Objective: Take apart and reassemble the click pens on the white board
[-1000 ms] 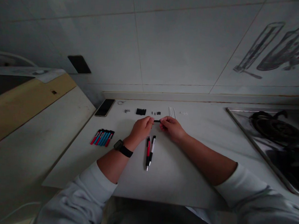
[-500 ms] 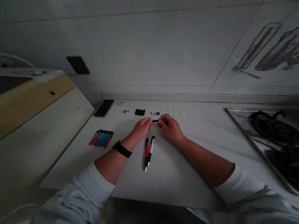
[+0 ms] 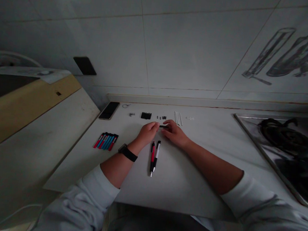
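My left hand [image 3: 148, 131] is closed, its thumb and fingers pinching one end of a short, thin black pen part [image 3: 163, 126]. The part points right, its far end lying between the spread thumb and forefinger of my right hand [image 3: 176, 134]. Contact there is too small to make out. Below my hands, a red-and-black pen [image 3: 152, 158] and a white-and-black pen [image 3: 157, 155] lie side by side on the white counter [image 3: 186, 189]. Behind my hands sit a row of black grips [image 3: 146, 115], several tiny dark pieces [image 3: 162, 117] and thin white refills [image 3: 178, 118].
Red and blue pen barrels [image 3: 106, 141] lie in a row at left. A phone [image 3: 109, 110], a wire ring [image 3: 126, 106] and small springs [image 3: 131, 114] lie toward the wall. Small clear pieces [image 3: 189, 118] are right of the refills. A gas stove [image 3: 284, 136] borders the right.
The fingers of my right hand have spread apart from their pinch on the black pen part. My left hand keeps hold of it. The view has shifted slightly.
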A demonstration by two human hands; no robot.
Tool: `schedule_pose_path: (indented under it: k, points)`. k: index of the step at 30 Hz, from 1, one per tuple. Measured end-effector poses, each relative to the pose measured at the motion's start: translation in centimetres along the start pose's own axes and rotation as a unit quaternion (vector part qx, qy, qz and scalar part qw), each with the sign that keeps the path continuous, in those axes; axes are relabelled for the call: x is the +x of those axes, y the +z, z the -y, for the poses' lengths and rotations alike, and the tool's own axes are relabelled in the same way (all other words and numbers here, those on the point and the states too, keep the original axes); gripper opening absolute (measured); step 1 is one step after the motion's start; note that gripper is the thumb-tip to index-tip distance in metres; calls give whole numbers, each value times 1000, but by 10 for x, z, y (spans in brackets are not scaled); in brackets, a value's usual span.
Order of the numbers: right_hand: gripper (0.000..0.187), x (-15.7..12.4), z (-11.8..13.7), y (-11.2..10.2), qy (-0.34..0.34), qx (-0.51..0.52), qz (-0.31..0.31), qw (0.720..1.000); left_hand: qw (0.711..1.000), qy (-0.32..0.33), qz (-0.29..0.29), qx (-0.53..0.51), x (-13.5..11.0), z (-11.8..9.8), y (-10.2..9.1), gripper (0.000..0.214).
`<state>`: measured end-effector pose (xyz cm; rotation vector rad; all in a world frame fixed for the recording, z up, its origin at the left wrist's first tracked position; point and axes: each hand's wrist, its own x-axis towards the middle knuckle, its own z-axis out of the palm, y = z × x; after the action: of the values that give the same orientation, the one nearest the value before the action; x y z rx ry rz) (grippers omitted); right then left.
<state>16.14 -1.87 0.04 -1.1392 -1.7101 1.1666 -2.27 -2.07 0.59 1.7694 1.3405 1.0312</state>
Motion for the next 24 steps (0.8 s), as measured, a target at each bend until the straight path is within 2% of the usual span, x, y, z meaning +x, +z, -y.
schedule_pose_path:
  k: [8, 13, 16, 24]
  points:
    - [33, 1, -1, -1, -11, -20, 0, 1000, 1000, -14, 0, -7, 1, 3, 1, 46]
    - [33, 3, -4, 0, 11, -33, 9, 999, 999, -18, 3, -27, 2, 5, 1, 47]
    - [21, 5, -9, 1, -12, -8, 0, 1000, 999, -28, 9, -46, 1, 6, 1, 46]
    - [23, 5, -6, 1, -6, 61, -38, 997, 992, -70, -24, -103, 4, 8, 1, 43]
